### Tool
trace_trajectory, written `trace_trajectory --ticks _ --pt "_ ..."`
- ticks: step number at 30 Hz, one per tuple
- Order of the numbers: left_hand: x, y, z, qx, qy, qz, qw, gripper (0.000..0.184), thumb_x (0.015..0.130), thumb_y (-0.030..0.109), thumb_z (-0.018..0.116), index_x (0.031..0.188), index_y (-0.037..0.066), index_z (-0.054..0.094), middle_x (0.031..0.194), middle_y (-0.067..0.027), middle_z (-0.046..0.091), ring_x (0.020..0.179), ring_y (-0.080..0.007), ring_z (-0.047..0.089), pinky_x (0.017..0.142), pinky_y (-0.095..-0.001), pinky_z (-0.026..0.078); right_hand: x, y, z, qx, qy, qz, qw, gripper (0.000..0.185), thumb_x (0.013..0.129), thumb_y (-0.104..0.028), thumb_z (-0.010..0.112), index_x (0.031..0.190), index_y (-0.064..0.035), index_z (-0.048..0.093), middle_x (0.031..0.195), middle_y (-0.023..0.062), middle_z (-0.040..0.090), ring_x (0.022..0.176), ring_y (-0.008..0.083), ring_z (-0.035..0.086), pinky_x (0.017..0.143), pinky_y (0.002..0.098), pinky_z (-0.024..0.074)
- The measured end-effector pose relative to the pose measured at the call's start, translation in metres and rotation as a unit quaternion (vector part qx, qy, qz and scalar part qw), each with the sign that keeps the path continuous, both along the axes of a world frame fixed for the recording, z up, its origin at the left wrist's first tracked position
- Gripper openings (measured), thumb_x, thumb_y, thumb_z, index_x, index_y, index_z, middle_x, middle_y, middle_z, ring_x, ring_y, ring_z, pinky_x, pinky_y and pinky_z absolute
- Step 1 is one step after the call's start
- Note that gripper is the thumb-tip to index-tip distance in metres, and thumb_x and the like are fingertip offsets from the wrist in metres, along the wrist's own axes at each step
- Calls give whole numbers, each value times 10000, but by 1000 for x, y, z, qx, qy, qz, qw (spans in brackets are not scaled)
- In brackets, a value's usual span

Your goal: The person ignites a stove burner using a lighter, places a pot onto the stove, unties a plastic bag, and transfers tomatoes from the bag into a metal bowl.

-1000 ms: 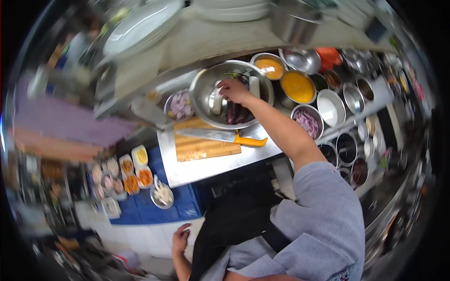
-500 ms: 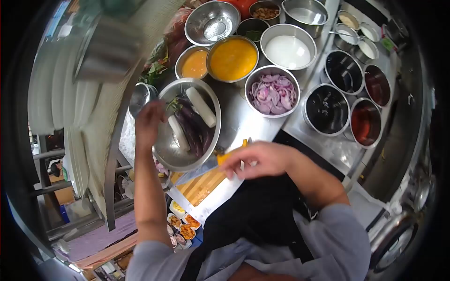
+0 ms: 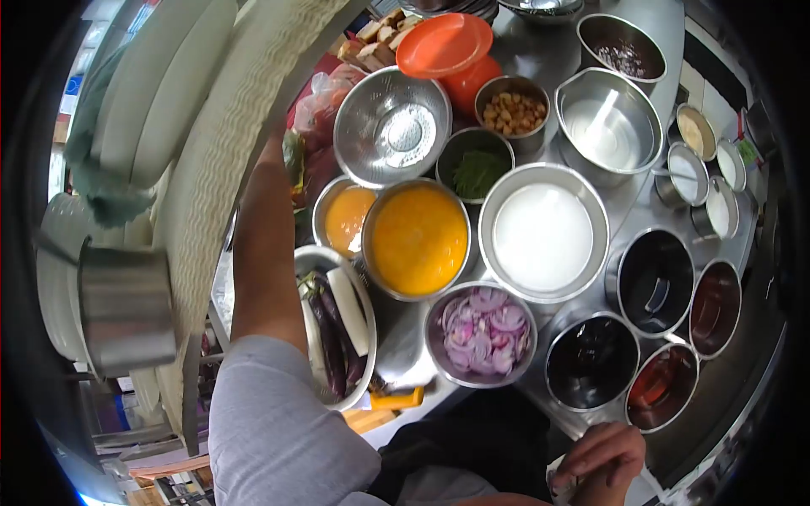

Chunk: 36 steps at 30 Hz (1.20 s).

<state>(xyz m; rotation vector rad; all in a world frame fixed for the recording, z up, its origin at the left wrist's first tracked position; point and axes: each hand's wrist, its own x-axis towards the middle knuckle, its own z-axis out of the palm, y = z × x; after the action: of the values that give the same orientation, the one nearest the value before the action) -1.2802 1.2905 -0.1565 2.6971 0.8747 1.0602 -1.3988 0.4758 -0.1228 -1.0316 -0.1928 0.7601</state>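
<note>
My left arm reaches up past the left side of the steel bowls, close to the shelf edge. The fingers of my left hand are hidden there, so what they touch cannot be seen. My right hand is low at the right, near my dark apron, with its fingers curled in. Whatever they hold, if anything, is hidden. Partly behind my left arm is a steel bowl with dark purple eggplants and peeled white lengths of vegetable. A yellow-handled tool lies beside the bowl, over a wooden board.
Ahead stand bowls of orange liquid, white liquid, sliced red onions and chopped greens, plus a perforated bowl. Several pots of dark liquid stand at the right. A shelf with a steel pot borders the left.
The view has shifted forward over the bowls. My left hand has left the eggplant bowl's rim and reached farther away. My right hand has moved from above the board to the right.
</note>
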Motion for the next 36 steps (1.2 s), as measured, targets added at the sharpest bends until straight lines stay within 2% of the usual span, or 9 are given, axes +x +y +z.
trace_trajectory --ticks 1,8,9,10,13,18,21,28,36 --pt "20 4 1 -20 36 -22 999 400 890 231 646 1193 -30 648 1110 -216 706 1060 -310 683 950 -361 505 15 6 -11 66 -42 27 997 668 928 -599 580 877 58 684 686 247 679 535 283 666 484 314 549" --pt "99 20 -56 -121 267 121 949 643 962 481 545 1253 -91 592 1277 -315 608 1197 -411 604 1030 -439 450 28 22 10 -120 -75 -17 990 496 966 -454 615 1012 40 624 748 211 658 569 251 641 470 292 521" --pt "101 19 -54 -68 332 128 932 666 959 536 502 1144 -80 674 1205 -305 650 1171 -394 628 1003 -436 467 30 22 8 -119 -78 -11 990 496 966 -454 615 1012 40 624 748 211 658 569 251 641 470 292 521" --pt "95 23 -45 -168 350 114 915 631 938 524 522 1066 -64 715 1141 -286 681 1149 -397 641 979 -437 483 30 22 5 -76 -7 -38 996 499 964 -451 621 1034 43 618 774 221 659 587 255 648 483 302 531" --pt "105 56 -54 -36 377 141 915 541 905 468 587 1084 -24 723 1156 -262 684 1125 -386 655 948 -438 503 34 16 -11 2 48 -33 998 524 958 -460 629 1084 48 614 847 248 663 630 272 666 523 331 557" --pt "94 30 -23 -13 292 117 949 381 861 339 676 1077 32 738 1128 -231 701 1061 -354 684 900 -430 519 49 -2 -51 125 77 100 984 616 955 -487 621 1256 49 593 1083 339 643 747 350 710 613 408 604" --pt "72 -14 23 -44 240 78 966 373 914 352 632 1096 40 720 1037 -218 717 975 -338 696 886 -413 511 52 -9 -77 270 100 199 937 554 927 -233 673 1309 147 543 1108 438 604 1008 556 650 794 553 583" --pt "-15 1 47 -31 139 74 987 366 939 348 611 1128 44 687 1059 -196 697 1002 -336 676 904 -428 504 51 8 -76 293 121 264 911 572 938 -241 657 1335 146 516 1165 461 567 994 544 658 742 536 586" --pt "-178 -43 52 -124 -153 91 976 351 960 315 596 1206 69 639 1150 -156 664 1059 -325 645 917 -454 504 43 34 -61 288 144 359 876 586 940 -261 646 1317 168 513 1145 430 588 934 506 681 717 508 590"
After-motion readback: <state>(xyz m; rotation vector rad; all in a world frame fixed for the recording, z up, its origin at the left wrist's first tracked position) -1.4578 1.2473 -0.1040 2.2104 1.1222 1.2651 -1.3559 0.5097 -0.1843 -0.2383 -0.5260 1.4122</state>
